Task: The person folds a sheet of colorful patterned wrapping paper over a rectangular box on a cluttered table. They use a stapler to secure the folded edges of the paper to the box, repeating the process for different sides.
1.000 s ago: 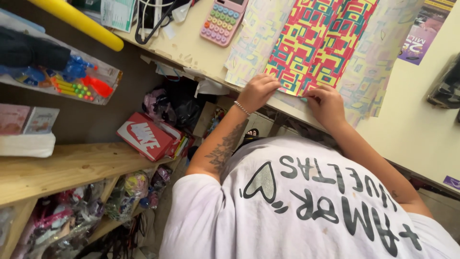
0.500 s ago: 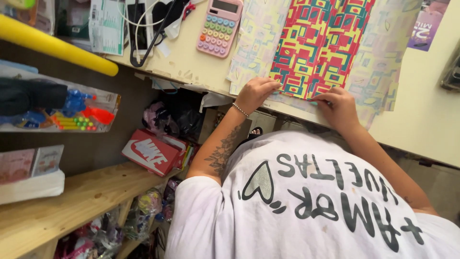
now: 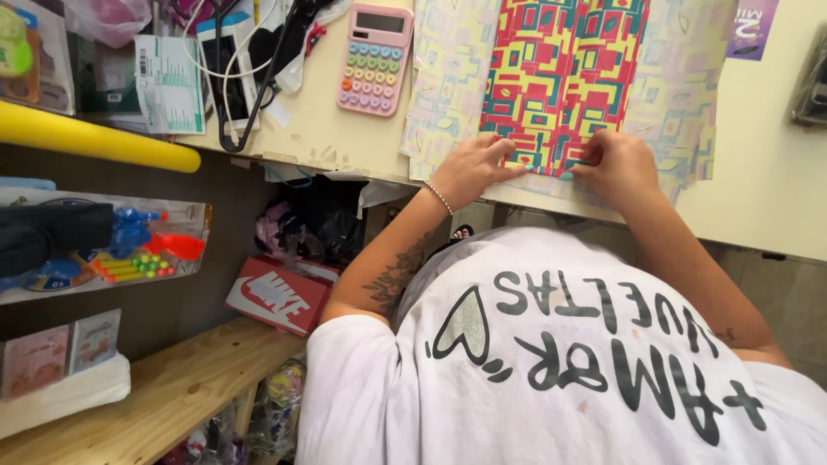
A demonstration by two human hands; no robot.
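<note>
Left hand (image 3: 469, 168) & right hand (image 3: 618, 168) press 1 patterned sheet (image 3: 564, 77).

red-yellow-teal geometric wrapping paper (image 3: 560, 77), pink calculator (image 3: 375, 60)

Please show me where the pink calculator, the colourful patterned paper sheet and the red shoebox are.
Pink calculator (image 3: 373, 58), head view, its keypad.
Colourful patterned paper sheet (image 3: 564, 77), head view, its middle.
Red shoebox (image 3: 277, 297), head view, its lid.

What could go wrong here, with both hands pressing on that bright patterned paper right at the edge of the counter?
The patterned paper lies on a paler sheet that reaches the edge of the counter, so a push from the left hand or right hand might slide both off. The fold under the fingertips may crease crookedly. The pink calculator and tangled cables sit close and could get nudged.
</note>
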